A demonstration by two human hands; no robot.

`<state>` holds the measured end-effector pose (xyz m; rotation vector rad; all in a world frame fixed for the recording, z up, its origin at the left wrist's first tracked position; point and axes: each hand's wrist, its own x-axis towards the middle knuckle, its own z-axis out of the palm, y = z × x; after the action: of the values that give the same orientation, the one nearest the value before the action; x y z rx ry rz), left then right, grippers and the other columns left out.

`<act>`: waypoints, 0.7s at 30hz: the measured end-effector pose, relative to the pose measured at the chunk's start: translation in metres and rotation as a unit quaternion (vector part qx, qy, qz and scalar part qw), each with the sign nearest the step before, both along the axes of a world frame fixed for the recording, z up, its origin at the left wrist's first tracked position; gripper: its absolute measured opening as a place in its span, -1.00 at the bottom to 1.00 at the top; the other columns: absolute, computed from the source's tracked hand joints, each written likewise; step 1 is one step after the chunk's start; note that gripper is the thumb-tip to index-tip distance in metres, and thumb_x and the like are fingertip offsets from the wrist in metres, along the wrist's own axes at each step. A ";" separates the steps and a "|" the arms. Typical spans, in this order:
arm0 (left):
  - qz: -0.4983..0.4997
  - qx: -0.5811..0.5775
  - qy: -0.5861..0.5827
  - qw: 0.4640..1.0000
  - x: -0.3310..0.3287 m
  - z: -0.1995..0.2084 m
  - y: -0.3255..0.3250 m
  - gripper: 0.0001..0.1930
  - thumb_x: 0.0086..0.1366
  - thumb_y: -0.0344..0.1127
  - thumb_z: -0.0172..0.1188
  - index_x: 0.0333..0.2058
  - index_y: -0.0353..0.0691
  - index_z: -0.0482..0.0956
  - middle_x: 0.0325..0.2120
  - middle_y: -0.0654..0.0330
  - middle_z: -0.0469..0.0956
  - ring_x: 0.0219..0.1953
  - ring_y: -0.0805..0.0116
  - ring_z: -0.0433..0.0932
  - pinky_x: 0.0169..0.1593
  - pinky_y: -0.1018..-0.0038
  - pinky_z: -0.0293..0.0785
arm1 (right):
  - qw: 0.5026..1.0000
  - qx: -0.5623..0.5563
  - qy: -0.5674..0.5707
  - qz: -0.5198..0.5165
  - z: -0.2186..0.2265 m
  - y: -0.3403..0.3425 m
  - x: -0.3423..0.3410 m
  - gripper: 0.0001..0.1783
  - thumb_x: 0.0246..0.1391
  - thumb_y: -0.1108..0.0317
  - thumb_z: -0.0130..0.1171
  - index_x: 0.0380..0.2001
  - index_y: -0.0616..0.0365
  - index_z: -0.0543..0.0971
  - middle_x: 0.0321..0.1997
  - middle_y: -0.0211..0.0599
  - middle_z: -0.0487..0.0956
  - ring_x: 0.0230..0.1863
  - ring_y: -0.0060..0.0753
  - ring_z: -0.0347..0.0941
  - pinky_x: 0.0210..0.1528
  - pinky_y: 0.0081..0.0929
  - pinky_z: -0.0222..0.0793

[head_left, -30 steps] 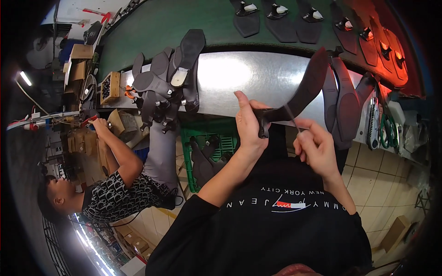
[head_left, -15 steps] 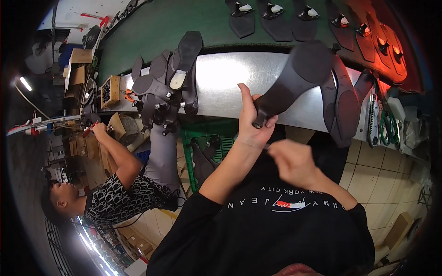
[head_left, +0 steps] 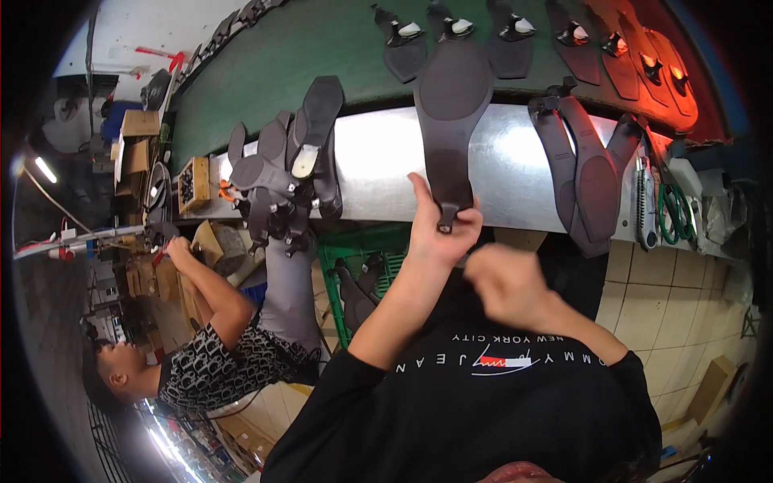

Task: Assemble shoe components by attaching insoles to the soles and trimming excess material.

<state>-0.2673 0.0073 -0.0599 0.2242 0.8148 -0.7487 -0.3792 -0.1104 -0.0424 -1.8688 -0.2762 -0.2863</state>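
Note:
My left hand [head_left: 441, 229] grips a dark shoe sole [head_left: 456, 109] by its narrow end, thumb raised at the side. The sole points away from me, its broad rounded part reaching over the green belt. A small pale spot marks the narrow end near my palm. Just right of and below that wrist, my right hand [head_left: 509, 278] is curled closed and blurred by motion. Whatever it may hold is hidden. Several similar dark soles [head_left: 594, 173] lie overlapped on the steel ledge to the right. Another heap of soles [head_left: 270, 173] sits at the left of the ledge.
Beyond the steel ledge [head_left: 370, 161] runs a green belt [head_left: 266, 68] with shoe parts [head_left: 512, 36] in a row, reddish light at right. A cutter knife [head_left: 644, 205] and green-handled scissors [head_left: 670, 213] hang at right. Below stands a green crate [head_left: 332, 294]. A co-worker [head_left: 233, 338] works at left.
My left hand has swung the sole leftward, from a right-leaning slant to nearly straight ahead. My right hand stays near the left wrist, still moving. The view has shifted slightly.

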 end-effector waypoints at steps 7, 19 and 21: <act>-0.070 0.043 -0.064 0.995 -0.038 0.009 0.004 -0.62 0.20 0.02 0.22 -0.18 -0.13 0.50 -0.23 0.23 0.55 -0.18 0.34 0.53 -0.19 0.43 0.55 | 0.937 0.269 0.190 -0.112 -0.014 -0.030 0.030 -0.87 0.09 0.48 0.13 -0.32 0.34 0.55 -0.49 -0.42 0.57 -0.49 -0.73 0.44 -0.46 -0.71 0.34; -0.219 0.222 -0.361 0.879 -0.039 0.010 0.005 -0.75 0.34 -0.21 0.04 -0.16 -0.28 0.47 -0.38 0.18 0.57 -0.43 0.45 0.55 -0.32 0.59 0.48 | 0.889 0.310 0.338 -0.009 -0.008 -0.041 0.016 -0.86 0.05 0.38 0.19 -0.40 0.25 0.58 -0.55 -0.44 0.57 -0.69 -0.83 0.26 -0.67 -0.77 0.09; -0.222 0.238 -0.357 0.876 -0.040 0.011 0.005 -0.75 0.35 -0.21 0.03 -0.18 -0.28 0.48 -0.42 0.19 0.57 -0.48 0.48 0.55 -0.38 0.63 0.47 | 0.873 0.322 0.367 0.009 -0.005 -0.044 0.015 -0.87 0.04 0.38 0.19 -0.43 0.24 0.57 -0.55 -0.42 0.57 -0.72 -0.80 0.27 -0.70 -0.78 0.07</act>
<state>-0.3072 0.0125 -0.0491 1.0964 0.2099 -0.7983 -0.3643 -0.1546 -0.0473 -1.1879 0.3013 0.3277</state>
